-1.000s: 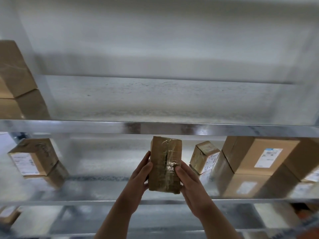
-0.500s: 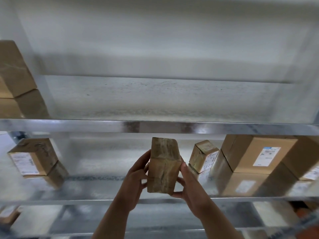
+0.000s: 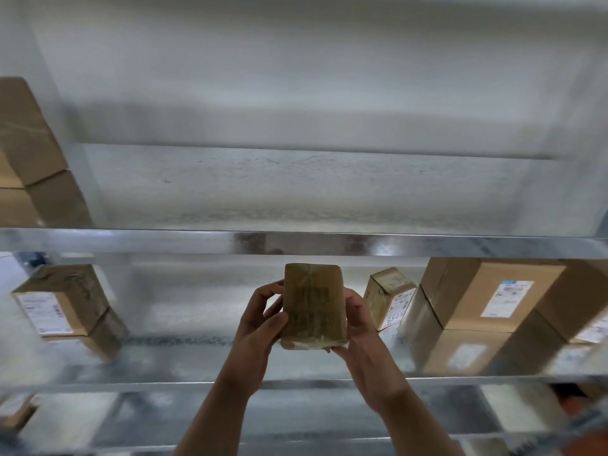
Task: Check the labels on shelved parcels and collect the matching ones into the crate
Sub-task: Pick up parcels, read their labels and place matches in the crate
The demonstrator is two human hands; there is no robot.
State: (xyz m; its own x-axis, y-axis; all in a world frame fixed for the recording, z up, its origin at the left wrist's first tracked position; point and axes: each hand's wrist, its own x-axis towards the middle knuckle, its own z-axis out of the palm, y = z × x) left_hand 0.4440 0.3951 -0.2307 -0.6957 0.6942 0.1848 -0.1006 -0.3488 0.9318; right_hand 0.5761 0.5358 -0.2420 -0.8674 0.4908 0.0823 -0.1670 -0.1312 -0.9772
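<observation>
I hold a small brown tape-wrapped parcel upright in front of the middle metal shelf. Its broad face, with faint dark print, is turned toward me. My left hand grips its left edge with thumb in front and fingers curled behind. My right hand cups its right side and bottom corner. No crate can be made out clearly.
A labelled box stands at the shelf's left. A small labelled box and a large labelled box stand at the right. More brown boxes sit on the upper shelf's left. An orange object shows at lower right.
The parcel has been turned in my hands, from its taped seam side to its broad printed face. Both hands have shifted their grip around it.
</observation>
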